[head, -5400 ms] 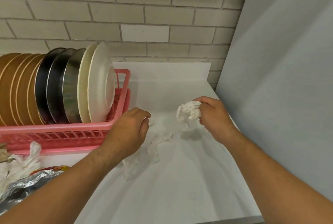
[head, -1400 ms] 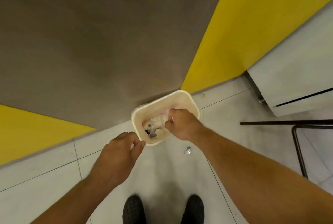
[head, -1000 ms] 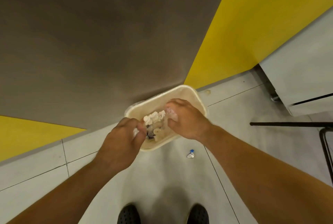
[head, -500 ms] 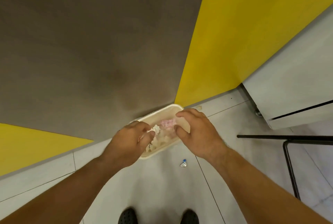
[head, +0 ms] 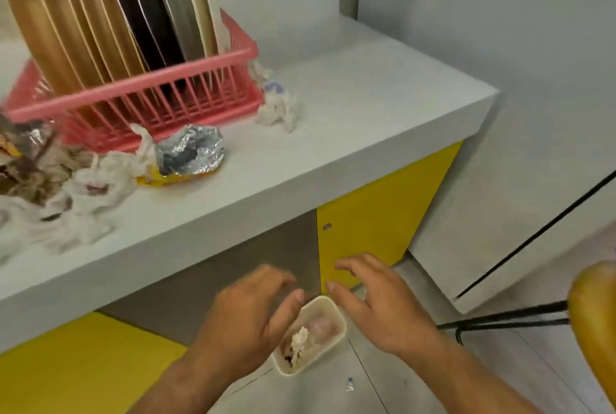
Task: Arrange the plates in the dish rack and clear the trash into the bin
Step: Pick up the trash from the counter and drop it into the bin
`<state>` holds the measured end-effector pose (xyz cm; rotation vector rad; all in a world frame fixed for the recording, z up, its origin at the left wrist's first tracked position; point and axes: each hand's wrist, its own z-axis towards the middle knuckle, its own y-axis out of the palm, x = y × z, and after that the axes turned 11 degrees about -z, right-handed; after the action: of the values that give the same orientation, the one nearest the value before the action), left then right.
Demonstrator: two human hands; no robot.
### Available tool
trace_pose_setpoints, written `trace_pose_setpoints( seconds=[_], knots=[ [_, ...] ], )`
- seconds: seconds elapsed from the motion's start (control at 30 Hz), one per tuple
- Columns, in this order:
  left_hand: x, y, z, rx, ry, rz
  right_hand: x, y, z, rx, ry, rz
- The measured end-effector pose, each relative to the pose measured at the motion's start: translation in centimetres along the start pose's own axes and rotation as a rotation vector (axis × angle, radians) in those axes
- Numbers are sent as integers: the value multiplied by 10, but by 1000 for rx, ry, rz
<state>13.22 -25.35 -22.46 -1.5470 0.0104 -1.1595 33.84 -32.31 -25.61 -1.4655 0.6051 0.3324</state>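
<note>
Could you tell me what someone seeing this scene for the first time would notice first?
Probably the pink dish rack at the back left of the white counter, packed with upright plates. Crumpled foil and tissues lie in front of it, with another tissue wad at the rack's right end. Below, the left hand and right hand, both open and empty, hover over a cream bin on the floor with trash in it.

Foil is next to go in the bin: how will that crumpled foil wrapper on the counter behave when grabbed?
The foil wrapper looks thin and hollow, so probably very light. Its creases suggest it will crush further rather than spring back. Resting flat on a yellow wrapper, it seems unlikely to roll.
</note>
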Motion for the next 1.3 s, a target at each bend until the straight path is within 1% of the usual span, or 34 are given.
trace_pose_setpoints(
  seconds=[0.1,0.2,0.27,0.4,0.57,0.77,1.0,1.13,1.3],
  knots=[
    [37,-40,14,79,53,50,-27,-52,7,63,-44,-34],
    [65,-72,25,177,93,53,-48,-91,15,172,-111,-63],
    [77,-88,32,232,97,36,-60,-111,22,214,-154,-86],
    [84,-109,48,294,98,57,-75,-143,44,208,-195,-110],
    [70,-129,85,331,89,75,-91,-164,91,200,-207,-137],
    [49,-136,152,309,86,87,-87,-169,144,171,-178,-220],
    [32,-122,216,256,89,100,-62,-179,194,171,-122,-226],
    [24,-101,245,235,43,108,-40,-180,225,130,-136,-234],
    [27,-85,292,267,-60,148,-14,-188,276,41,-213,-221]
  ],
)
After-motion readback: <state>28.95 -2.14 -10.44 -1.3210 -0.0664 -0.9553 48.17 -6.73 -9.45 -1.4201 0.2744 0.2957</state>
